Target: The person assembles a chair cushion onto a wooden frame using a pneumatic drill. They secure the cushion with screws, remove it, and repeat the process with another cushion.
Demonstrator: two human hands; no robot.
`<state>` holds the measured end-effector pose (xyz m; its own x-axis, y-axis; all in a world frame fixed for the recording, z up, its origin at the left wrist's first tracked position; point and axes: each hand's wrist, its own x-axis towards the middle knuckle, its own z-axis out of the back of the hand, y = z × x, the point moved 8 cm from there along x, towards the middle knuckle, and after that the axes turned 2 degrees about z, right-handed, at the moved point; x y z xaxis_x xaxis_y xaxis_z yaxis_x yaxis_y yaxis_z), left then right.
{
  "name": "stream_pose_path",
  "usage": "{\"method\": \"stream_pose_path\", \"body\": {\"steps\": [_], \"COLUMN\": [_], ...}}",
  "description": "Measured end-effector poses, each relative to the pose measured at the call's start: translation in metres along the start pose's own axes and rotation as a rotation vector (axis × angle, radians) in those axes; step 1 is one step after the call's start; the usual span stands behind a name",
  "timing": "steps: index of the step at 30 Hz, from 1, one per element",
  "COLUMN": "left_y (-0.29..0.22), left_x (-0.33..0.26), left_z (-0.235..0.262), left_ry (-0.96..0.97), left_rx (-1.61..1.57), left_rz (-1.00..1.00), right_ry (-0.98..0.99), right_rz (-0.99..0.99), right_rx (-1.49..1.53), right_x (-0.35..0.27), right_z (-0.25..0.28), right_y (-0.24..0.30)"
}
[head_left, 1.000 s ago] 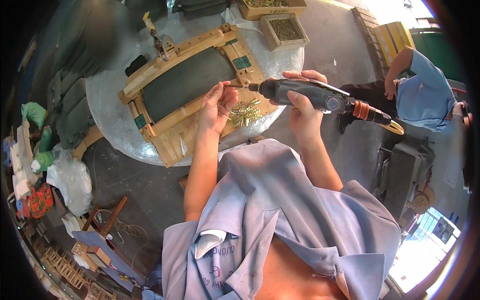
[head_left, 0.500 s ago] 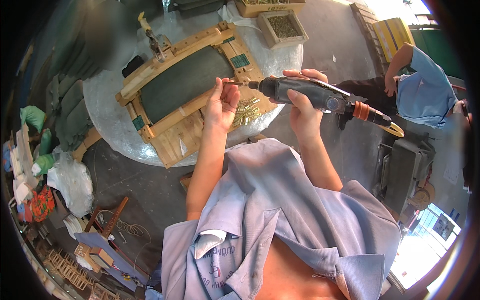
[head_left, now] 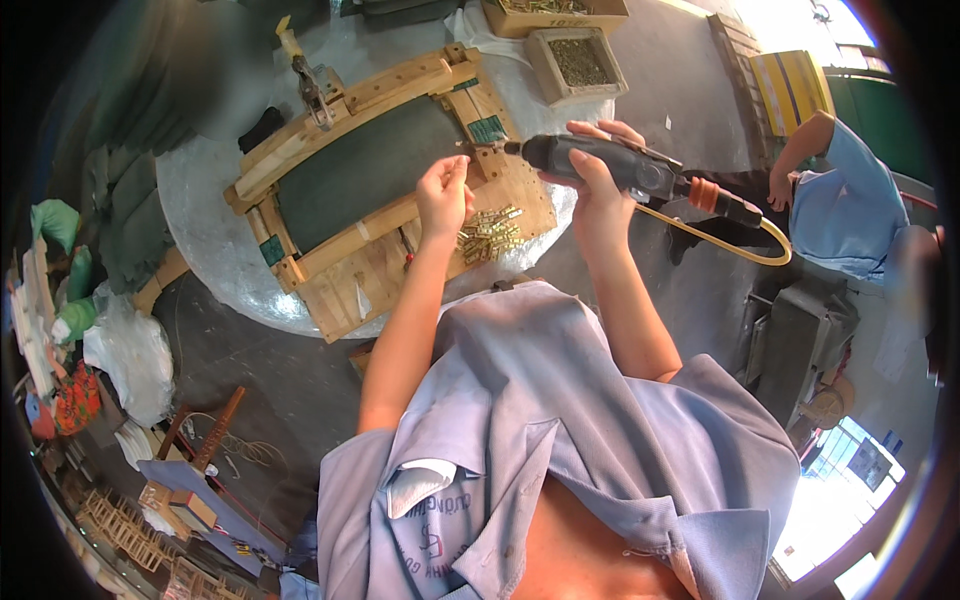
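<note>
My right hand [head_left: 598, 185] is wrapped round a black air screwdriver [head_left: 600, 160], held level with its tip to the left. An orange fitting and a yellow hose [head_left: 715, 248] trail from its rear. My left hand [head_left: 445, 195] is closed in a pinch a little left of the tip; whatever it holds is too small to make out. Beyond both hands lies a wooden frame jig [head_left: 350, 245] with a dark green padded panel [head_left: 370, 170] set inside it. Several brass-coloured metal fittings [head_left: 490, 235] are piled on the jig's near board, beside my left wrist.
The jig rests on a round, plastic-wrapped table [head_left: 210, 230]. A toggle clamp [head_left: 310, 90] stands at its far side. A wooden box of small screws [head_left: 578, 65] and a cardboard box [head_left: 555, 15] sit at the back. To the right is a person in a blue shirt [head_left: 845, 195].
My left fingers have moved off the screwdriver's tip and curled more tightly. The screwdriver has shifted slightly, and its hose now loops lower. The view has shifted a little.
</note>
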<state>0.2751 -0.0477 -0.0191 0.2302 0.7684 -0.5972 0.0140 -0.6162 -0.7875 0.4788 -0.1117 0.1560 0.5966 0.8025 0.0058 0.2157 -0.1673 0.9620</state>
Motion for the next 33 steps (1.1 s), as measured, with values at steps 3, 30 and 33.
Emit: {"method": "stream_pose_path", "body": {"steps": [3, 30, 33], "left_y": [-0.034, -0.045, -0.046], "left_x": [0.044, 0.086, 0.086], "left_z": [0.018, 0.006, 0.006], "left_ry": [-0.307, -0.261, -0.265], "left_rx": [0.826, 1.288, 1.283], "left_rz": [-0.591, -0.554, -0.563], "right_ry": [0.066, 0.194, 0.214], "right_rz": [0.018, 0.028, 0.067], "right_rx": [-0.036, -0.187, -0.218], "right_x": [0.032, 0.092, 0.094], "right_z": [-0.026, -0.078, -0.081], "right_y": [-0.015, -0.082, -0.083]}}
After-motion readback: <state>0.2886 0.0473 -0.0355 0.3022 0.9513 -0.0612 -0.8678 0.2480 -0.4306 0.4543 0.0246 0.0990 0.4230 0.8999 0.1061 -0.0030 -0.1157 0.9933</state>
